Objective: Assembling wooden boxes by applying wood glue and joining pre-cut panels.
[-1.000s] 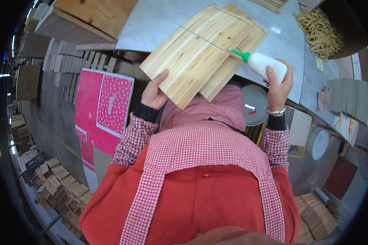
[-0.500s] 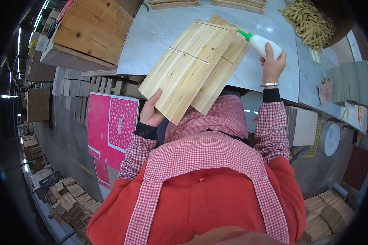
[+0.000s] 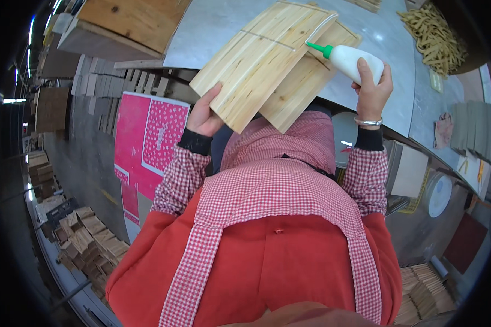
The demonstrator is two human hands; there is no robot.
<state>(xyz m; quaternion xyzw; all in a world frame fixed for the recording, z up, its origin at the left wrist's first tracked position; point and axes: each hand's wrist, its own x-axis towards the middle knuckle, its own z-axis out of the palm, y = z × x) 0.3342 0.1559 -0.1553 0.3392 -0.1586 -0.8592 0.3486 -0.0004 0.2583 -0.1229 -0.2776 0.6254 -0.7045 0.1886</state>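
Note:
My left hand [image 3: 205, 113] is closed on the near left corner of a pale wooden board [image 3: 256, 60], which is tilted and has a groove across it. Under its right side sits a second wooden board [image 3: 294, 92], partly hidden by the first. My right hand [image 3: 374, 90] grips a white glue bottle [image 3: 354, 62] with a green nozzle [image 3: 320, 49]. The nozzle tip is at the right edge of the upper board. A white line of glue [image 3: 324, 26] curves along that edge, from the far corner to the tip.
Both boards overhang the front edge of a grey-white table [image 3: 202, 41]. A wooden box [image 3: 128, 27] stands at the left. Far right are a heap of tan strips [image 3: 433, 38], a cloth [image 3: 443, 131] and stacked grey panels [image 3: 474, 131]. Pink printed sheets [image 3: 131, 125] are below left.
A white glue line now shows along the upper board's right edge. The bottle has come nearer to me, its nozzle moving down that edge. The view has shifted somewhat.

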